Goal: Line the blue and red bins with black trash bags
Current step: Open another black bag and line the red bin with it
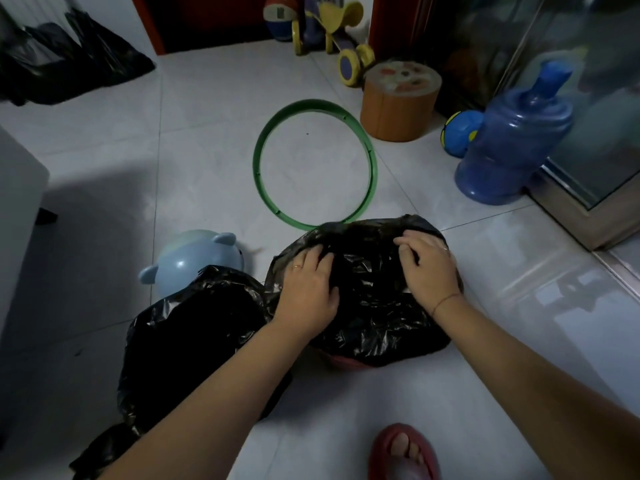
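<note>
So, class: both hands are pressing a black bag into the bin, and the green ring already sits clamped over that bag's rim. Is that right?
Not quite. In the head view the green ring lies flat on the floor tiles beyond the black bag, not over its rim. The left hand and right hand are indeed both on the bag.

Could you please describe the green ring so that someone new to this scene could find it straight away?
Start at the big blue water jug standing by the glass door on the right. To its left, flat on the pale floor tiles, lies the green ring, just beyond the black bag that both hands are working. It is the only open hoop there: bare floor shows through its middle.
</note>
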A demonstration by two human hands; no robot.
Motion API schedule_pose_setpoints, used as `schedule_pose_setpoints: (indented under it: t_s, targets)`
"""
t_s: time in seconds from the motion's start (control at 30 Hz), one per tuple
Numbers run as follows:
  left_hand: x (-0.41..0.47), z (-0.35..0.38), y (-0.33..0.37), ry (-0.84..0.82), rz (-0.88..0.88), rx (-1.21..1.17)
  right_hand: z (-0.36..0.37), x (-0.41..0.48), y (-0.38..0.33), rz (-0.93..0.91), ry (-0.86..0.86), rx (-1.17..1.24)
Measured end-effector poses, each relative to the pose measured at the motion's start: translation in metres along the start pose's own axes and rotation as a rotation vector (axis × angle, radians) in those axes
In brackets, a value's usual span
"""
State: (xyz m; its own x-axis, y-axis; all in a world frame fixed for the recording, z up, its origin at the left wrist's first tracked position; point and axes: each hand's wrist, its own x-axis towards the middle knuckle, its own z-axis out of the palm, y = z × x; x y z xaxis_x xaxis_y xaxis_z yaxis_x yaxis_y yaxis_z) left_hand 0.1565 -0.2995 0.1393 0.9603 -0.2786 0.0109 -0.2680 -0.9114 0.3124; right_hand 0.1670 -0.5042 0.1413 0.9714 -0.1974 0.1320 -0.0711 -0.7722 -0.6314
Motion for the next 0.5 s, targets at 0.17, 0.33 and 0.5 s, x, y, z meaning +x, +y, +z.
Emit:
schedule_pose_setpoints:
  t_s: [0.17,0.33,0.5]
  targets:
    - [0.028,0.010,-0.016,-0.097,-0.215,-0.149,0.021,0.035,0.001,0.025,-0.216,0.012]
    - [0.050,0.007,-0.032,-0.125,-0.375,-0.650,0.023,0.063,0.002,0.148,-0.314,0.054]
    - [0.057,0.006,-0.048,-0.261,-0.559,-0.878,0.012,0.073,0.025,0.628,-0.431,0.547]
